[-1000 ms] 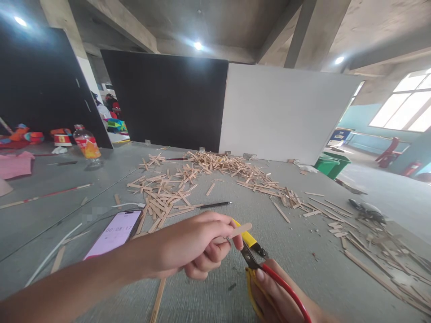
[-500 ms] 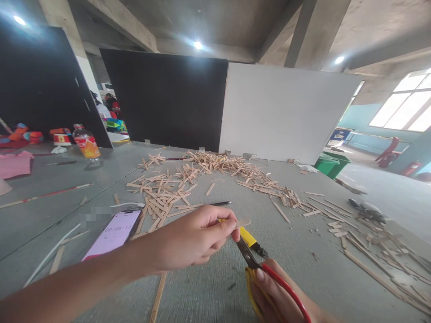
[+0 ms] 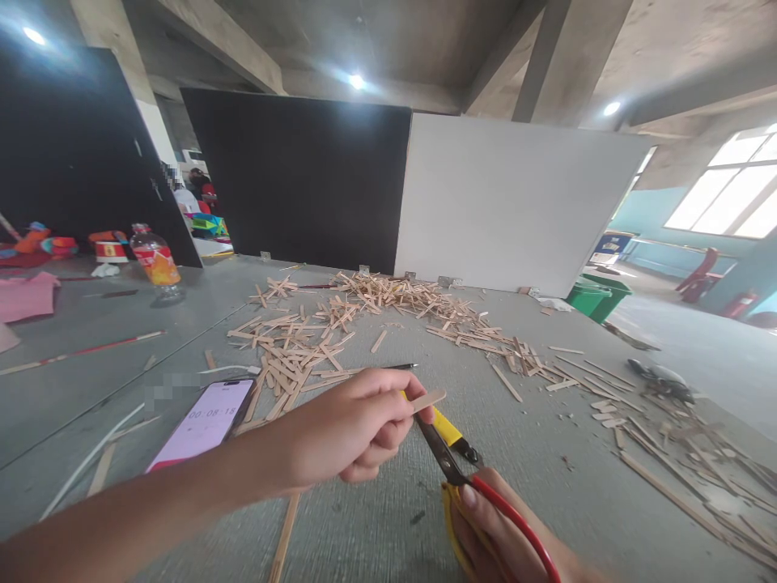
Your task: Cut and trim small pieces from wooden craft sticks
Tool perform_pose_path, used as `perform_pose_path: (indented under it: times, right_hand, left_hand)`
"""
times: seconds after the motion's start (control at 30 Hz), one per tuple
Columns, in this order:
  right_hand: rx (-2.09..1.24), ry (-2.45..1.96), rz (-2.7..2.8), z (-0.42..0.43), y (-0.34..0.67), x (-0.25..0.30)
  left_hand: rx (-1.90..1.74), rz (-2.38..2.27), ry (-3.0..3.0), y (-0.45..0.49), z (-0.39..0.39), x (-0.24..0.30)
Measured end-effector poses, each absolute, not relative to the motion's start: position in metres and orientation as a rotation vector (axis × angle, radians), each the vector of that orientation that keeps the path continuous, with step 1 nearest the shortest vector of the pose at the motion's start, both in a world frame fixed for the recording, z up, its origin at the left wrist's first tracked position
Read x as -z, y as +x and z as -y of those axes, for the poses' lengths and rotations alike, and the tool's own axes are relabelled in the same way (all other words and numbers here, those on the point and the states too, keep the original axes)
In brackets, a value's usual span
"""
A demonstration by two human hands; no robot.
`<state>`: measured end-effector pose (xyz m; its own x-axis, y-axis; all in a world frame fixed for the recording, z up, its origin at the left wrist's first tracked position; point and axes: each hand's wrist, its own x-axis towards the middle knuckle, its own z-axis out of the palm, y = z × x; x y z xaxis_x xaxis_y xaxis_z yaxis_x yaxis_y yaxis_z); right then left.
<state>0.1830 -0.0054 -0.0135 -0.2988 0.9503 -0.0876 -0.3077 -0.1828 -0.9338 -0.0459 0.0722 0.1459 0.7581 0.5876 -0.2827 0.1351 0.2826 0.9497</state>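
My left hand (image 3: 349, 429) is closed in a pinch on a short wooden craft stick (image 3: 428, 399), holding it just above the table. My right hand (image 3: 498, 538) grips the red and yellow handles of a pair of cutters (image 3: 452, 457) at the bottom edge. The cutter jaws point up toward the stick and lie right under my left fingertips. A black pencil (image 3: 388, 368) lies on the table just beyond my left hand.
A phone (image 3: 203, 423) with a lit timer screen lies to the left. Heaps of craft sticks (image 3: 340, 324) cover the table's middle and right side. A plastic bottle (image 3: 156, 263) stands far left. Black and white boards (image 3: 522, 202) wall the table's back edge.
My left hand has shifted slightly up and left with the stick, bringing it over the cutter jaws. The right hand and cutters have stayed put. The phone timer has advanced.
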Motion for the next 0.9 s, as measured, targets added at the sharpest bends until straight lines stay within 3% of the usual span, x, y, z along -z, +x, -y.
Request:
perform_pose_path:
  times: [0.9]
  right_hand:
    - [-1.689,-0.889,1.138,0.0040,0.1872,0.0109]
  left_hand:
    - [-0.320,-0.619,1.328,-0.0445,-0.0707,-0.1479]
